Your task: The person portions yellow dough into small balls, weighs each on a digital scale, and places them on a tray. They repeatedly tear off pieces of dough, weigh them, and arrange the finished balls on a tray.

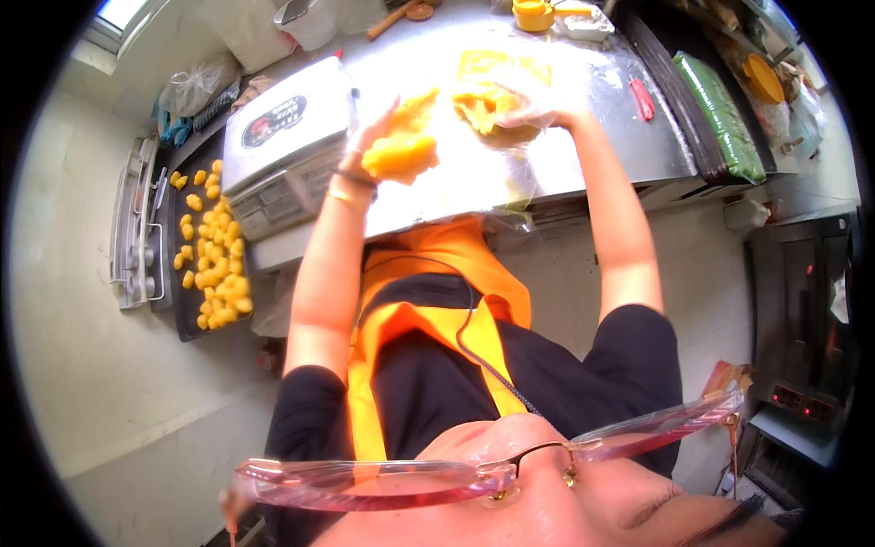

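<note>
A torn lump of yellow paste or dough [403, 156] lies in my left hand [369, 140], held over the bright steel worktop [437, 198]. To the right, my right hand [530, 102] grips the ragged near part of a larger yellow paste block [482, 68]. Clear plastic film [516, 198] hangs at the worktop's front edge, below that block. Glare washes out the fingers of both hands, so their outlines are partly lost.
A lidded steel container [287, 137] stands left of my left arm. Beyond it, a dark tray [184, 321] holds many small yellow lumps. A red-handled tool [641, 99] lies at right, near a green package [721, 116]. Yellow cups [533, 15] stand at the back.
</note>
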`<action>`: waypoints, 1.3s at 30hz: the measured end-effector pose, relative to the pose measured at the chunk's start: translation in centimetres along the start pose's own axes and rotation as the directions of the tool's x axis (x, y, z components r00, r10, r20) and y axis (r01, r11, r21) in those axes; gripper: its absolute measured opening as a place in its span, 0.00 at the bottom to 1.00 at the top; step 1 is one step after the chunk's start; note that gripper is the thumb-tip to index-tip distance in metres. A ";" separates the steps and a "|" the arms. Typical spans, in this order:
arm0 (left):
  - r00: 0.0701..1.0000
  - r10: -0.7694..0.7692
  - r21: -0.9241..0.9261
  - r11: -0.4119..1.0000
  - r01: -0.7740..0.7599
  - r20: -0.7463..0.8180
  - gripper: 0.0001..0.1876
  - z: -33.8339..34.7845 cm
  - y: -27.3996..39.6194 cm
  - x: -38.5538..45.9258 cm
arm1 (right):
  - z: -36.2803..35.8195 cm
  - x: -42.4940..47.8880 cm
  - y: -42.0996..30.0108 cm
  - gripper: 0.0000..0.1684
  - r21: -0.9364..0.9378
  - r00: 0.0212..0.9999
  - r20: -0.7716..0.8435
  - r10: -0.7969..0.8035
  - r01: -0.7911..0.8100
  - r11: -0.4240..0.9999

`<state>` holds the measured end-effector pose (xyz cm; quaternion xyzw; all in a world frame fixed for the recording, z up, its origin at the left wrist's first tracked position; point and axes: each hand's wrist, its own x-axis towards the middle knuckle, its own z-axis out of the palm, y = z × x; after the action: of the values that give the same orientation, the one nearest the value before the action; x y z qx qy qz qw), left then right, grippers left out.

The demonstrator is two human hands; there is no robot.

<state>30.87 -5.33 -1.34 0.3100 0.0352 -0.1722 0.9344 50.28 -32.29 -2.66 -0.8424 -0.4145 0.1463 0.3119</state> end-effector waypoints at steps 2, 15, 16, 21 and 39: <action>0.990 -0.020 -0.150 0.988 0.040 0.137 0.24 -0.5 -1.2 1.1 | 0.4 -3.1 -5.9 0.55 0.790 0.995 -0.085 0.046 0.039 0.611; 0.963 0.123 -0.113 0.982 -0.154 -0.239 0.27 4.2 -3.5 -0.4 | 11.7 -4.5 -14.2 0.45 0.926 0.915 -0.351 0.198 0.371 -0.071; 0.901 0.277 -0.028 0.952 -0.303 -0.334 0.25 2.1 -5.2 0.8 | 14.5 -3.3 -13.7 0.53 0.910 0.878 -0.405 0.256 0.414 0.021; 0.575 0.816 0.980 -0.155 0.122 0.057 0.29 2.2 -8.6 1.9 | 14.6 -3.8 -16.1 0.40 0.909 0.868 -0.380 0.319 0.415 -0.045; 0.813 0.546 0.347 0.817 -0.461 -0.203 0.26 10.1 -8.0 -7.1 | 12.7 -5.6 -19.2 0.25 0.710 0.721 -0.670 0.179 0.550 0.441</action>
<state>21.05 -15.17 3.52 0.4595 0.0645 0.1288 0.8764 28.81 -22.75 0.00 -0.4913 -0.2354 -0.0091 0.8386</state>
